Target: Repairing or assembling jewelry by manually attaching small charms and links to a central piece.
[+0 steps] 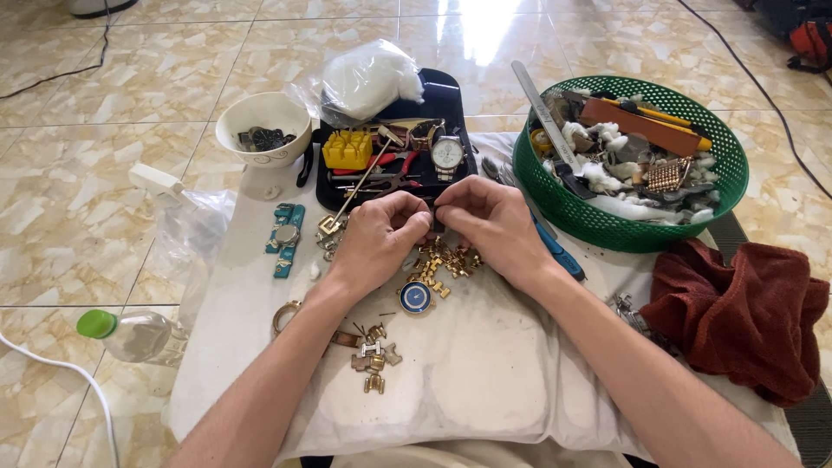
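Observation:
My left hand [379, 237] and my right hand [492, 224] meet fingertip to fingertip over a white cloth-covered cushion [485, 373], pinching a small dark part between them that I cannot make out. Just below the fingers lies a gold watch bracelet [444, 262] in loose links. A blue-faced watch head [416, 297] rests near my left wrist. More gold links [373, 355] lie lower on the cloth.
A black tray [451, 104] holds a yellow block, red pliers and a white-dial watch [447, 154]. A white bowl [263, 126], a green basket [631, 162] of tools, a dark red towel [745, 316], a teal tool [285, 238] and a green-capped bottle [130, 334] surround the cushion.

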